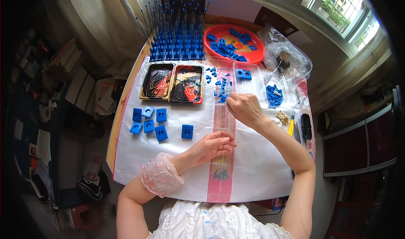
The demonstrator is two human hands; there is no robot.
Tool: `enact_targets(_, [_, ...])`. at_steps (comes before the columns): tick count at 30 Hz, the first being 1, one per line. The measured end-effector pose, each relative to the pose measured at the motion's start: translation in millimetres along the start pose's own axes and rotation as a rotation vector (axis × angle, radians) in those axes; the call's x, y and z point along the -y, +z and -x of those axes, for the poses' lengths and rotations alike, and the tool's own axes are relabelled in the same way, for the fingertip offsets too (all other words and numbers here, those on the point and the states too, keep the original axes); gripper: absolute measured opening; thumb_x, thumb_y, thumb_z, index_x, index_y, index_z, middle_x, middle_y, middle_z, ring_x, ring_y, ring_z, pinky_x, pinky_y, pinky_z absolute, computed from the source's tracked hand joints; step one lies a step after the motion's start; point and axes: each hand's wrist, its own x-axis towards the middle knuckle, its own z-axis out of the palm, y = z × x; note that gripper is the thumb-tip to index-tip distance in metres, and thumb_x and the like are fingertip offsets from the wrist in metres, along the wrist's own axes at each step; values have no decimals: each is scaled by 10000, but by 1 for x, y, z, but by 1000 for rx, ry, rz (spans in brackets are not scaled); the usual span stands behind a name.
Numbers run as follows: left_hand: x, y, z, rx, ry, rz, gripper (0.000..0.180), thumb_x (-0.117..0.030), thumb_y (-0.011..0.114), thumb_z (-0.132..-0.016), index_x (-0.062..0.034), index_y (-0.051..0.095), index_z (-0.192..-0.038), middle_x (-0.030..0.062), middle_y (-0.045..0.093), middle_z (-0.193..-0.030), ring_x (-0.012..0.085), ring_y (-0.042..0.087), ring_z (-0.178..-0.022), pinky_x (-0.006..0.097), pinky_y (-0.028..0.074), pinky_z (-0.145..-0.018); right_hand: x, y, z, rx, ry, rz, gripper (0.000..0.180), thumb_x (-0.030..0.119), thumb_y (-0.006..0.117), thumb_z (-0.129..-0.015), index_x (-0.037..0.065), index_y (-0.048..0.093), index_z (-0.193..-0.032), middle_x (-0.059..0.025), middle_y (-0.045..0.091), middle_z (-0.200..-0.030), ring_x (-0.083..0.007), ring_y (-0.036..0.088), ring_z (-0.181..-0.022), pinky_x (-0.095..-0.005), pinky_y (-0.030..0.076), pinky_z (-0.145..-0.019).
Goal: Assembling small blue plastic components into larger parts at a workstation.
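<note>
My right hand (244, 109), just right of frame centre, has its fingertips pinched at the lower edge of the scatter of small blue plastic clips (219, 89) on the clear plastic table sheet (257, 171); whether a clip sits between the fingertips I cannot tell, the spot is too small. My left hand (213, 146), lower centre, rests palm down with fingers loosely extended, holding nothing, on the sheet's pink stripe (221, 184). The clip scatter thus lies directly above the right fingertips and well above the left hand. Judgement: the pick goes best one clip at a time, thumb and forefinger only, wrist lifted so the neighbours are not swept, left hand pressing the sheet flat. The single square blue plastic block (187, 131) with a centre hole lies just left of the left hand; the group of five like blocks (148, 121) lies further left. Above them, two black rectangular trays (172, 83) with small hardware. To the right of the clips, a clear shallow plastic tray (249, 85) holding more blue parts. Upper centre: a rack of blue bases with upright springs and rods (177, 32); right of it, a round red plate (234, 43) of blue pieces. A yellow-handled tool (291, 127) lies at right.
</note>
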Motion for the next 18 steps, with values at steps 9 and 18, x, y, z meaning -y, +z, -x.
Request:
enact_targets(9, [5,1,-5,-188,380,-122,477,-257,515,-1025,-37,307,-1394,151,563,-1205,172,622,-969,285,532,-824,34,-63,55,-81,57,17,125,63,661,-727,70,538,-710,-41,487,-729,-182,563,-649,-326,451,-527])
enact_targets(18, [10,1,-4,-173,343,-296,496,-227,434,-1054,-36,213,-1455,189,525,-1270,175,644,-894,246,539,-719,60,-77,76,70,-22,41,107,70,650,-683,66,551,-724,-56,509,-808,-188,558,-750,-304,471,-581])
